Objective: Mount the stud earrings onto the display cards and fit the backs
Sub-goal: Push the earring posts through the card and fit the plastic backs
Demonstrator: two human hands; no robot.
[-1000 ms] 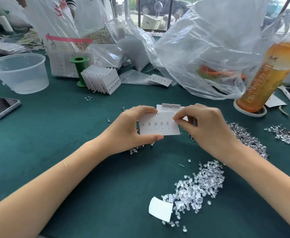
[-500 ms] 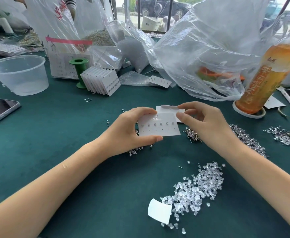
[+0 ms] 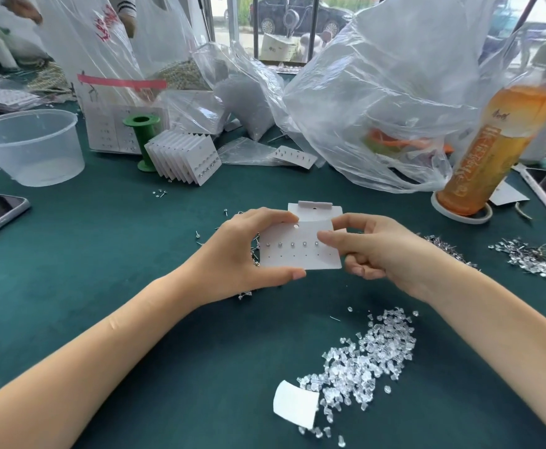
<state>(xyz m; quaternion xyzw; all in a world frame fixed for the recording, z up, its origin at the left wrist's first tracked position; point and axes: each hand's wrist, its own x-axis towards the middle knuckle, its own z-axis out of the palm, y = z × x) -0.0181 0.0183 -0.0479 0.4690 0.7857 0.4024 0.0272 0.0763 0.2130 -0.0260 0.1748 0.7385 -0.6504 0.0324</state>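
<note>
Nearest the viewer, a heap of clear earring backs (image 3: pixel 367 361) lies on the green table (image 3: pixel 80 254) beside a curled white paper slip (image 3: pixel 295 404). Above the table, the left hand (image 3: pixel 236 254) pinches the white display card (image 3: pixel 299 247) between thumb and curled fingers, five stud earrings (image 3: pixel 292 244) in its upper row; the right hand (image 3: pixel 381 251) grips the card's right edge, thumb on its face. Beyond stand a stack of filled cards (image 3: pixel 184 161), a green spool (image 3: pixel 142 137) and an orange drink bottle (image 3: pixel 498 147).
</note>
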